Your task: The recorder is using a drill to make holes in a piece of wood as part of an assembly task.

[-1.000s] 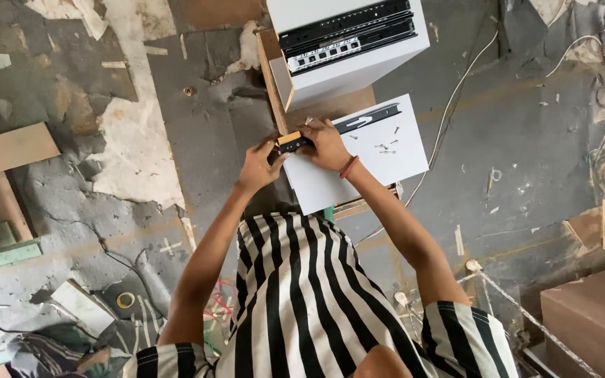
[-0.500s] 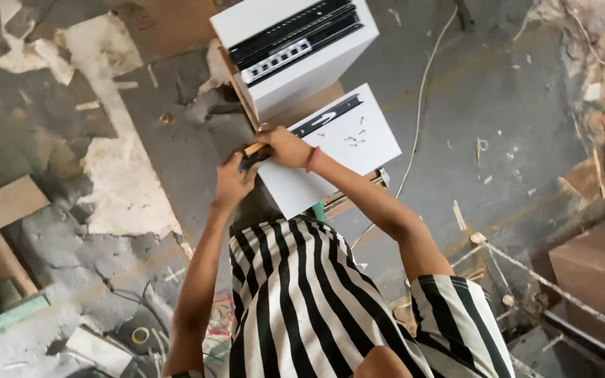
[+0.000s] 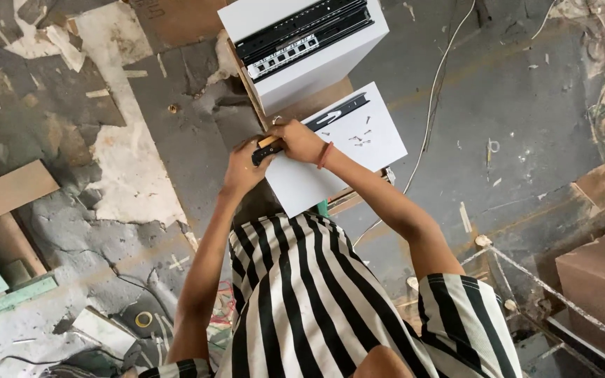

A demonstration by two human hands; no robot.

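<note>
Looking down from the head camera, both hands are seen meeting at the left edge of a white panel (image 3: 337, 157) that lies flat over wooden pieces on the floor. The left hand (image 3: 243, 166) is closed around a small dark tool (image 3: 266, 150) with a pale wooden end, and the right hand (image 3: 301, 140) is curled over the same tool from above, its fingers pressed together on it. The tool is thus held between the two hands, right at the panel's edge. A black slide rail (image 3: 337, 112) lies near the panel's far edge, with a few loose screws (image 3: 360, 140) scattered beside it. Just beyond stands a white box (image 3: 302, 45) with a pair of black drawer slides (image 3: 302, 28) laid on its top. A white cable (image 3: 435, 91) runs across the grey floor to the right. As a judgement, the tool could slip off the narrow edge, since little of the panel lies beneath it, and the screws could be knocked to the floor if the loosely propped panel were jolted
</note>
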